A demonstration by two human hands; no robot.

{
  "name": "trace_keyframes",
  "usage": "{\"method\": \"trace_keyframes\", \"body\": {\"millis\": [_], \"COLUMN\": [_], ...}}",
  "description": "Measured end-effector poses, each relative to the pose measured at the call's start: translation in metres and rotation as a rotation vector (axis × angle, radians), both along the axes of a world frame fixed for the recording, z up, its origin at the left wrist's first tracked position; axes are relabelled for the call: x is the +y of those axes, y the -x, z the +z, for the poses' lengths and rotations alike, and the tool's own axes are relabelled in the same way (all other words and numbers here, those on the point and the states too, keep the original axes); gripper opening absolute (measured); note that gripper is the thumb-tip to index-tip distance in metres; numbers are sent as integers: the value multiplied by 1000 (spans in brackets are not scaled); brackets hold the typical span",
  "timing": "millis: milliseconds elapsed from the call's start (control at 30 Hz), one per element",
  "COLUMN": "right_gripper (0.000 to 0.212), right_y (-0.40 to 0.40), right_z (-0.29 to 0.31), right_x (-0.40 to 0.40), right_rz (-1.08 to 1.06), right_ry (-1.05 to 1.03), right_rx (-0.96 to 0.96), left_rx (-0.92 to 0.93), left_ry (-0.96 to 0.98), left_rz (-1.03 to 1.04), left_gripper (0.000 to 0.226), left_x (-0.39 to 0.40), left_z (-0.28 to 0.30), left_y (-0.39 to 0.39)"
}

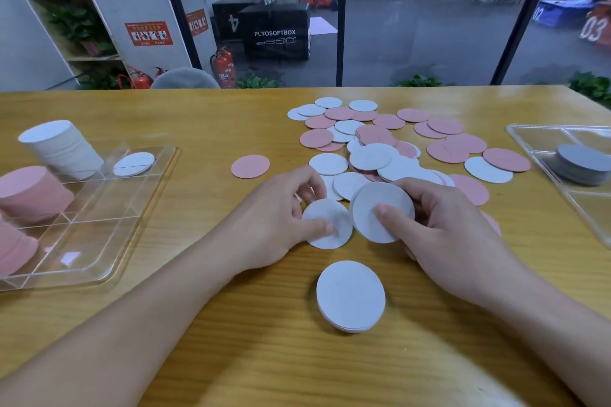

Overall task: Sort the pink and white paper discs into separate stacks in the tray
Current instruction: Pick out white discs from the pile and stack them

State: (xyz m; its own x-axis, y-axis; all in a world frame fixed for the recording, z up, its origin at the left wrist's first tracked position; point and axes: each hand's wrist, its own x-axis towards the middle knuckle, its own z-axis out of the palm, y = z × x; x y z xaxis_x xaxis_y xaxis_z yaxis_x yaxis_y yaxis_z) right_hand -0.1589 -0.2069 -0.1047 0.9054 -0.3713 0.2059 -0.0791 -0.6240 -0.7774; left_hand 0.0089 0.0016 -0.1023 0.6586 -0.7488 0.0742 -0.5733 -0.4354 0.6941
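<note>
Room: a gym floor seen through dark-framed glass, with a black foam box lettered PLYOSOFTBOX (276,33) at 12 o'clock and red fire extinguishers (223,67) below the glass at 11.

Surface: a yellow wood-grain table (205,324).

On it: a clear plastic compartment tray (99,208) at 9 o'clock, holding a tall stack of white paper discs (62,149), two stacks of pink paper discs (31,196) nearer the viewer, and a single white disc leaning in a far compartment (134,163). A loose heap of mixed pink and white discs (390,145) lies at 1 o'clock, with one stray pink disc (250,166) just left of it. A short pile of white discs (350,296) sits at 6 o'clock. A second clear tray (542,142) at 3 o'clock holds a stack of grey discs (580,163).

Hands: the left hand (274,218), forearm bare, pinches one white disc (329,223) between thumb and curled fingers. The right hand (443,231) grips a tilted bundle of white discs (382,215), thumb pressed on its face, fingers curled behind. The two discs' edges nearly meet at centre.
</note>
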Motion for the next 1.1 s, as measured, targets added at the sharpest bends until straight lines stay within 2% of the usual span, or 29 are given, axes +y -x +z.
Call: {"method": "trace_keyframes", "body": {"millis": [167,233,300,367,400,467,533,667,867,967,1100], "right_gripper": [17,16,16,16,16,17,16,14,8,12,7], "right_y": [2,2,2,2,2,1,1,1,1,0,2], "right_z": [3,4,4,5,5,4,4,3,-3,-6,-5], "right_x": [1,1,0,0,0,1,2,2,5,2,5], "right_rz": [-17,-23,-7,-1,-1,0,7,6,109,93,89], "right_ry": [15,-9,-69,-82,-68,-49,-65,-74,-52,21,90], "right_rx": [-2,-17,-40,-37,-26,-9,-15,-48,-34,-74,-110], "left_rx": [168,242,305,308,303,308,322,391,578,486,61], "left_ry": [280,376,427,408,393,396,426,473,470,478,351], "left_rz": [92,125,127,89,71,41,28,4,-160,-152,-124], "left_gripper": [7,27,29,9,10,29,38,35,24,18,14], "left_x": [-2,-3,-2,0,1,1,0,-2,-5,-6,-3], "left_z": [0,1,2,2,3,2,2,3,2,4,4], "left_y": [-2,-2,-2,-3,-2,-1,1,1,13,16,13]}}
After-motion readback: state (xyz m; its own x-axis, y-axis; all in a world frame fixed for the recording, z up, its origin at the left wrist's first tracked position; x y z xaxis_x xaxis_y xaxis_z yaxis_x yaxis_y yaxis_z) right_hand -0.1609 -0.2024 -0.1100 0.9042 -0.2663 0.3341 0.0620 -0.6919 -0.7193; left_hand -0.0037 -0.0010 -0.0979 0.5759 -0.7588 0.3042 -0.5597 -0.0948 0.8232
